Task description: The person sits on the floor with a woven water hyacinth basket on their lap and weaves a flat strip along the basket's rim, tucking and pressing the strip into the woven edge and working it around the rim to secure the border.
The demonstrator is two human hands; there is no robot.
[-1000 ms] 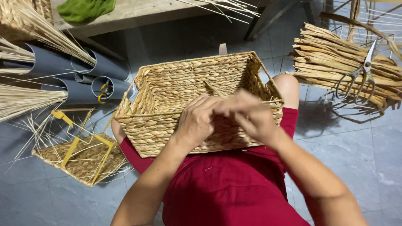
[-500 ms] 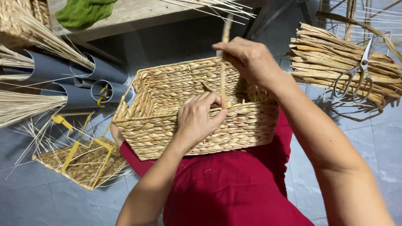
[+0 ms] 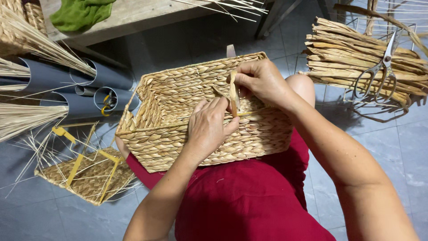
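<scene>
I note a grey tiled floor under the work, with a wooden bench at the top edge carrying a green cloth. The rectangular woven basket rests on the lap, against the red garment, its braided walls coarse and ropy. To the right lies a bundle of flat dried strips with scissors on top; to the left, grey plastic pipes, sheaves of thin pale straw and a part-woven base with yellow strips. Half a second ago the right hand was raised high above the far rim, drawing a strip up; now the right hand has come down to the near wall and is closed in a pinch on the short flat strip, which stands upright at the rim. The left hand lies curled over the near wall, fingers pressed beside the strip, gripping nothing that I can see. I judge the strand pulled through and being snugged.
</scene>
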